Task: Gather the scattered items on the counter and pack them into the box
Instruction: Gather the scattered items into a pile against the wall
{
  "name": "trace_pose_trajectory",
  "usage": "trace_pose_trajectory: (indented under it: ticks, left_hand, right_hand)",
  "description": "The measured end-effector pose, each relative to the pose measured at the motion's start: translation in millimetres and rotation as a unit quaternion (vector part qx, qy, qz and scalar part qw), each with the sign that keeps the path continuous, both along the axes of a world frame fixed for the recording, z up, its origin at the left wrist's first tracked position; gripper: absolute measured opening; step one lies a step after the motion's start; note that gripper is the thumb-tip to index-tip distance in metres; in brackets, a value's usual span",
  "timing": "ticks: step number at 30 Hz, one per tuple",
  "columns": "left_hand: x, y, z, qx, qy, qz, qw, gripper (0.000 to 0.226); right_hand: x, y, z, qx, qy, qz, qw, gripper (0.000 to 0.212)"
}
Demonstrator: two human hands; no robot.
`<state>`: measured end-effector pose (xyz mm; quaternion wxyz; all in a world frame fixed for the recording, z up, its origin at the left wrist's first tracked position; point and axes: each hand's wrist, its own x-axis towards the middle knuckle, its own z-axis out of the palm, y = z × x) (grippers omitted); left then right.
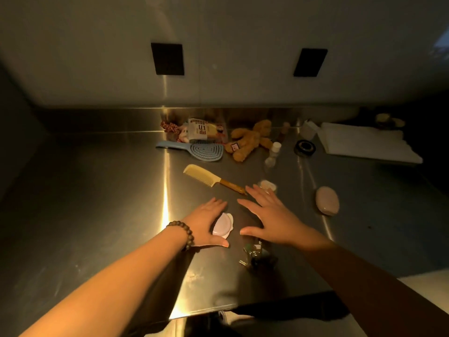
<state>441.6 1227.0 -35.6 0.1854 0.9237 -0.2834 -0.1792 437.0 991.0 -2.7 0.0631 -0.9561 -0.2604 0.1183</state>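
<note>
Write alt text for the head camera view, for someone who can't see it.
Two bare hands reach over a steel counter: the left hand cups a round pink case, the right hand hovers open. Beyond lie a yellow comb, blue hairbrush, plush toy and snack packet.

The counter [97,203] lies bare along its whole left side, from the front edge back to the rear wall, so a hand could sweep there freely. The middle is crowded: a comb [209,178] lies diagonally, with a blue hairbrush [201,150], a snack packet [206,130] and a plush toy [250,142] strung along the rear edge behind it. Right of centre, a small bottle [273,154] and a dark round tin [305,147] stand in the way, and a pale oval soap [327,200] sits apart. A white board [364,144] fills the rear right corner. Near the front edge, a dark glassy object [255,255] blocks the centre.
</note>
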Motion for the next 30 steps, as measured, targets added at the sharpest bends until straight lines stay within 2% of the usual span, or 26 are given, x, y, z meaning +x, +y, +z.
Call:
trace_pose_trajectory:
  ticks: [3, 6, 9, 15, 20, 26, 28, 30]
  left_hand:
    - [-12.9, -8.6, -11.5, 0.011, -0.009, 0.035, 0.999, 0.104]
    - [-20.2, -14.2, -19.0, 0.002, -0.036, 0.077, 0.996, 0.099]
    - [-25.1, -18.0, -22.9, -0.016, -0.035, 0.113, 0.993, 0.097]
    - [-34.7, -19.0, -29.3, -0.050, -0.032, 0.138, 0.989, 0.090]
    - [-36.9, -20.2, -31.5, -0.055, -0.043, 0.141, 0.988, 0.087]
    - [-41.9, -20.2, -35.5, -0.070, -0.047, 0.144, 0.986, 0.087]
    - [-43.6, -19.7, -35.9, -0.071, -0.050, 0.143, 0.986, 0.086]
    - [-44.4, -19.2, -36.2, -0.073, -0.055, 0.145, 0.985, 0.087]
  right_hand:
    - [-8.2, 0.5, -9.4, -0.015, 0.002, -0.022, 1.000, 0.072]
    - [-12.4, 3.7, -22.6, -0.027, 0.057, -0.067, 0.996, 0.064]
    - [-17.9, 7.7, -35.1, -0.022, 0.092, -0.100, 0.991, 0.063]
    - [-32.4, 9.8, -46.2, 0.002, 0.078, -0.098, 0.992, 0.065]
    - [-49.4, 6.4, -47.8, 0.013, 0.114, -0.113, 0.987, 0.076]
    - [-64.8, 7.4, -52.2, 0.020, 0.094, -0.072, 0.993, 0.099]
    - [-70.6, 9.7, -55.3, 0.029, 0.074, -0.073, 0.994, 0.095]
    - [-74.3, 13.2, -57.0, 0.053, 0.045, -0.105, 0.992, 0.077]
